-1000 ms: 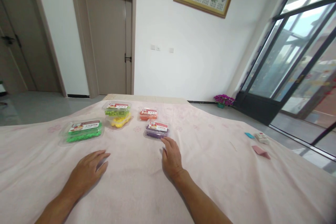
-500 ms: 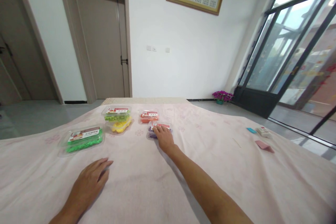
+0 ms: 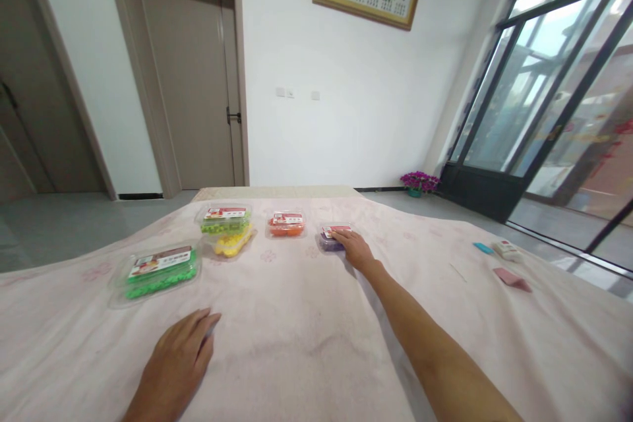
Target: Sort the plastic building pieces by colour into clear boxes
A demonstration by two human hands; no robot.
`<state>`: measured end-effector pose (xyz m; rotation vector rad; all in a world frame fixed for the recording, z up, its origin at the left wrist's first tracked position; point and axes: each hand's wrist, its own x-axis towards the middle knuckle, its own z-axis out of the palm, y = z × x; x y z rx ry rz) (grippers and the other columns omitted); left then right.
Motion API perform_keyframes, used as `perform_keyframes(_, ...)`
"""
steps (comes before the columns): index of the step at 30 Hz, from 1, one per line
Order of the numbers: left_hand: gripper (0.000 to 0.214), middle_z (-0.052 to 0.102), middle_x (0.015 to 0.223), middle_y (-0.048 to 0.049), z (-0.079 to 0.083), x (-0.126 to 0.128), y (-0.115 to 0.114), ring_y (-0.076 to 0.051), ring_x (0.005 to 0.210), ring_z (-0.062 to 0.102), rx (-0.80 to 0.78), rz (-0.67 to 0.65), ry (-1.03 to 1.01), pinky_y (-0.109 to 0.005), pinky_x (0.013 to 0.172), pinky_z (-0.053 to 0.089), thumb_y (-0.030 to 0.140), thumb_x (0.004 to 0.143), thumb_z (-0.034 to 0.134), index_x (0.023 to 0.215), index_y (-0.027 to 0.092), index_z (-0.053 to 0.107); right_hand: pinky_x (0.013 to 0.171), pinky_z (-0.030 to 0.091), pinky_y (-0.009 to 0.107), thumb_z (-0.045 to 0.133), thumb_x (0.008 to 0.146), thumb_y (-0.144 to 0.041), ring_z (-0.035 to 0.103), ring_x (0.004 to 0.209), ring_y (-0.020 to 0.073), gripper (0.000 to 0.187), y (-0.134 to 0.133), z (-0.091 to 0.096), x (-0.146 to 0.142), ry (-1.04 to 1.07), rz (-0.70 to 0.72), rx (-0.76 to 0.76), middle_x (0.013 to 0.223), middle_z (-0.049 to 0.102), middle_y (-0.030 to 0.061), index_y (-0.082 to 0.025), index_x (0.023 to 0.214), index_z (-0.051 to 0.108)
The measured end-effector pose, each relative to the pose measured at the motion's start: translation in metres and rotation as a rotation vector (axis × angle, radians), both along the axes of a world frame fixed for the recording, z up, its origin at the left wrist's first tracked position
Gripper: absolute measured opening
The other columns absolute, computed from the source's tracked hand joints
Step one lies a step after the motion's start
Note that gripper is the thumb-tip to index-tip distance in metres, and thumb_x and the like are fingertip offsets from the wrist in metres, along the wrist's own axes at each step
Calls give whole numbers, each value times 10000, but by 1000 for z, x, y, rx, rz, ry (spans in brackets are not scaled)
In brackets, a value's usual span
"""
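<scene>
My right hand reaches far across the pink cloth with its fingers closed over the near side of a small clear box of purple pieces. To the left of that box sits an orange box. Further left, a light green box lies stacked on a yellow box. A larger box of bright green pieces lies at the near left. My left hand rests flat on the cloth, fingers stretched out, holding nothing.
At the right of the cloth lie a small blue item, a small white box and a folded pink piece. Beyond are a door, a potted purple plant and glass doors.
My right hand went forward to the purple box, then slid it to the right, away from the orange box. My left hand stayed on the cloth.
</scene>
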<state>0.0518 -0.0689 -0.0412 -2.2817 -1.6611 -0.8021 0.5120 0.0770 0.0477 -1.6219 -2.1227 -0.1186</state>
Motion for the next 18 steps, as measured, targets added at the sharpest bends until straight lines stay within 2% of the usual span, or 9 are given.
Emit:
perform_keyframes(3, 396, 706, 1249, -84, -3, -1, 1, -274, 1152, 653, 2, -5, -22, -460, 1030, 509, 349, 871, 475, 1159, 275, 737, 1105, 361, 386, 536, 729, -2, 569, 1245, 235, 577, 7, 7, -27, -6, -81, 17, 1298, 676, 85, -230, 1236, 692)
perform_keyframes(5, 404, 703, 1253, -81, -5, -1, 2, -275, 1149, 652, -1, 0, -36, -470, 1026, 510, 352, 872, 468, 1167, 279, 735, 1106, 358, 373, 556, 745, -50, 550, 1249, 238, 572, 15, 13, -58, -25, -18, 39, 1310, 659, 96, -200, 1289, 650)
perform_keyframes(8, 410, 696, 1264, -80, -8, -2, 2, -278, 1157, 647, -8, 2, -38, -485, 1037, 501, 371, 885, 459, 1179, 282, 731, 1150, 302, 382, 566, 798, -108, 440, 1354, 243, 651, 34, 19, -112, -105, 121, 90, 1467, 529, 117, -183, 1441, 505)
perform_keyframes(12, 417, 687, 1282, -70, -10, -4, 1, -284, 1181, 636, -9, -2, -35, -502, 1040, 499, 394, 899, 451, 1207, 299, 716, 1163, 257, 454, 572, 915, -283, 309, 1449, 292, 638, 69, 17, -171, -181, 64, 32, 1586, 371, 130, -225, 1521, 385)
perform_keyframes(16, 414, 681, 1291, -69, -10, -6, 1, -285, 1184, 634, -18, -7, -32, -502, 1034, 507, 399, 903, 460, 1228, 316, 703, 1122, 263, 558, 577, 933, -450, 308, 1433, 345, 683, 94, 3, -202, -239, 55, -45, 1575, 373, 152, -261, 1540, 328)
perform_keyframes(18, 410, 677, 1299, -64, -9, -6, 1, -282, 1189, 632, -21, -10, -24, -495, 1033, 511, 404, 903, 470, 1236, 328, 698, 1096, 270, 591, 531, 964, -435, 339, 1405, 340, 583, 100, -4, -205, -277, 37, -43, 1530, 427, 149, -281, 1504, 373)
